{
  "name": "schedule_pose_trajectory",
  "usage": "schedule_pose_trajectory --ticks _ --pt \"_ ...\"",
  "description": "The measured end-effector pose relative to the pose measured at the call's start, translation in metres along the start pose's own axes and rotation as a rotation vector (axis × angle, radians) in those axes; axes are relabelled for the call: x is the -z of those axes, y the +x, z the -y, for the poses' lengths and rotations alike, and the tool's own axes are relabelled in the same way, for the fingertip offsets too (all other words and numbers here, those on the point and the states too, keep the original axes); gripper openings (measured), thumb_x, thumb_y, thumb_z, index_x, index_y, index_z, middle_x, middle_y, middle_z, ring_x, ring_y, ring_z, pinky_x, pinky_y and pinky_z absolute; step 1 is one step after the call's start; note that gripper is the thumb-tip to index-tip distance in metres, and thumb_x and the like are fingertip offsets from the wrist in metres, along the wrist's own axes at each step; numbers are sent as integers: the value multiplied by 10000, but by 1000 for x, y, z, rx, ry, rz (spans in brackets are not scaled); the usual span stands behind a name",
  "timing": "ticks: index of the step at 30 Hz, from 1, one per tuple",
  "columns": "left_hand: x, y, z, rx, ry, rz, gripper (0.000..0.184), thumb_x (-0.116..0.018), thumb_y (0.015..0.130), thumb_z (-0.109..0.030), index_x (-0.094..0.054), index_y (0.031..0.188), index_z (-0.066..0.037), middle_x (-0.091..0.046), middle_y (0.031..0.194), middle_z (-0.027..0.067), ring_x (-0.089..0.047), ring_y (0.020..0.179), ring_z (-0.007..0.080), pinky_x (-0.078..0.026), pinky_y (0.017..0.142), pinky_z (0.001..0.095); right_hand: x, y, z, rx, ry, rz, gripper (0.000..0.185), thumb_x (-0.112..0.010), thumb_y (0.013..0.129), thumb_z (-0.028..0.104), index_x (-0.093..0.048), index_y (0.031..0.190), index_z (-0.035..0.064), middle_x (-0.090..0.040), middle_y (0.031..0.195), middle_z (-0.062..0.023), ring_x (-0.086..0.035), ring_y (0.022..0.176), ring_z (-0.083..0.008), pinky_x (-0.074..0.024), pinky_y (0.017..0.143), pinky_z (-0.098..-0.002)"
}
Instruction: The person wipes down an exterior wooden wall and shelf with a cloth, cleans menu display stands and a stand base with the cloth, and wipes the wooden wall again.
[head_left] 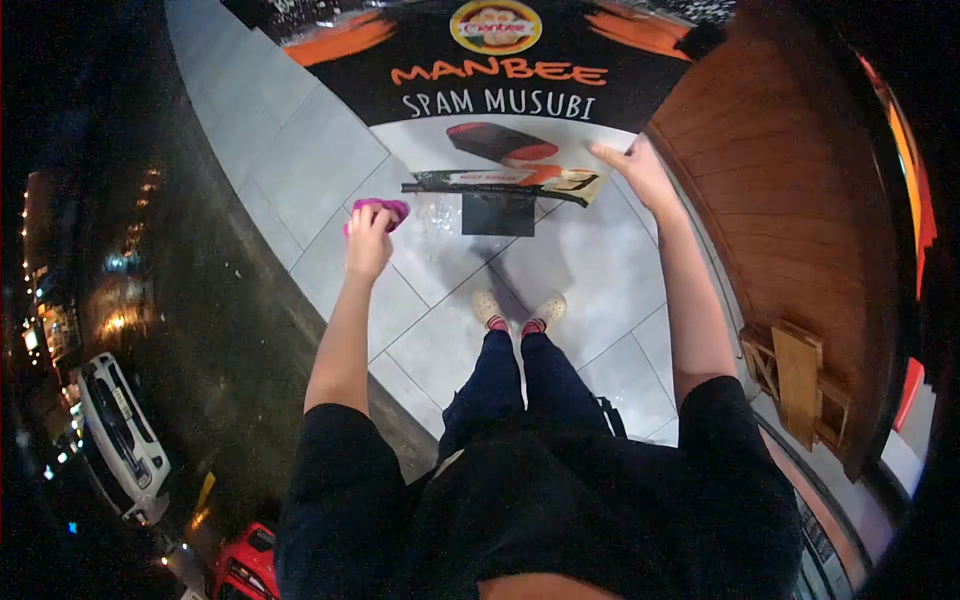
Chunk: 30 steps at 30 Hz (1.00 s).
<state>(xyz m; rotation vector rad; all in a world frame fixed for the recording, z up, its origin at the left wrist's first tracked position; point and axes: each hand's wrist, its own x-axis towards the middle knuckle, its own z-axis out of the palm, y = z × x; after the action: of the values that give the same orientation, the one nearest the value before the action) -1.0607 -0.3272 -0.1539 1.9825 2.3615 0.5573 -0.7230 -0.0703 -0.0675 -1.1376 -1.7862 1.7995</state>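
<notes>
My left hand (pixel 369 243) is closed around a bunched magenta cloth (pixel 392 208), held out to the left of the banner stand and apart from it. In front of me stands a black and white advertising banner (pixel 500 135) reading "MANBEE SPAM MUSUBI", with a round logo at its top and a picture of the food below. My right hand (pixel 640 172) grips the banner's right edge, its thumb lying on the front face and the other fingers mostly hidden behind. Under the banner's lower edge shows a dark square base plate (pixel 497 215) on the floor.
Grey floor tiles (pixel 420 280) lie underfoot, with wet-looking patches near the base. A brown wooden wall (pixel 770 150) curves along the right, with a wooden folding piece (pixel 797 385) against it. On the left, past the kerb, are a dark road, a white car (pixel 125 435) and a red car (pixel 245 565).
</notes>
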Motion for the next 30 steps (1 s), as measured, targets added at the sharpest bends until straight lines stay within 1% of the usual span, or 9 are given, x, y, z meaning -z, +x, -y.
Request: schedule_pose_trajectory --ticks 4,10,18,20,21,24,25,28,30 --pt "-63 -8 -49 143 -442 27 113 -572 747 -153 -606 823 -77 -539 948 114 -483 957 277 -367 871 360 -29 -4 -48 36 45 -37 355 -680 774 187 -581 1057 -3 -622 997 -62 -570 885 -129 -452 782 -280" --pt "-106 50 -119 -469 -131 139 201 -560 693 -112 -584 891 -131 -549 998 66 -490 994 252 -403 833 382 -27 14 -63 21 159 60 309 -681 754 131 -596 1026 11 -626 970 -40 -568 880 -133 -457 773 -287" --pt "-118 -43 55 318 0 -403 249 -486 556 141 -530 730 -31 -508 811 145 -524 800 319 -427 693 401 -15 24 -100 63 71 14 402 -674 765 218 -559 1080 -5 -613 1009 -77 -565 895 -162 -444 796 -282" --pt "-143 -66 66 444 -258 -311 257 -457 593 149 -529 764 -30 -514 830 119 -531 815 271 -431 733 353 -5 38 -162 45 212 -76 463 -639 796 272 -517 1133 -20 -596 1059 -111 -568 931 -198 -441 826 -300" --pt "-181 -80 82 470 -437 -297 271 -437 614 149 -526 794 -33 -516 844 100 -530 816 238 -429 741 324 -12 37 -172 207 912 126 521 -537 842 386 -481 1154 -27 -572 1096 -142 -564 977 -257 -442 857 -337" --pt "-255 -76 74 723 -1201 -289 335 -402 677 115 -509 951 -46 -530 944 64 -525 834 159 -427 761 252 -23 49 -203 132 1089 22 517 -425 880 432 -500 1141 -7 -567 1115 -143 -551 1018 -283 -426 898 -386" --pt "-266 -56 63 755 -1348 -320 350 -404 686 101 -497 990 -45 -534 956 70 -529 846 161 -434 763 258 -39 69 -239 15 964 -336 495 -421 885 411 -505 1140 -6 -570 1110 -136 -553 1010 -268 -421 901 -395" --pt "-277 18 12 604 -1687 -504 405 -388 722 60 -447 1111 -34 -524 1031 93 -528 917 177 -454 779 293 -81 98 -290 120 618 -198 461 -495 854 375 -501 1162 31 -558 1117 -120 -538 1015 -236 -414 884 -354" --pt "-317 35 5 593 -1341 -368 444 -365 732 45 -418 1169 -8 -474 1115 142 -488 1022 242 -413 874 346 -113 115 -319 183 384 -99 455 -544 834 351 -498 1177 56 -549 1122 -109 -527 1018 -215 -409 872 -326"
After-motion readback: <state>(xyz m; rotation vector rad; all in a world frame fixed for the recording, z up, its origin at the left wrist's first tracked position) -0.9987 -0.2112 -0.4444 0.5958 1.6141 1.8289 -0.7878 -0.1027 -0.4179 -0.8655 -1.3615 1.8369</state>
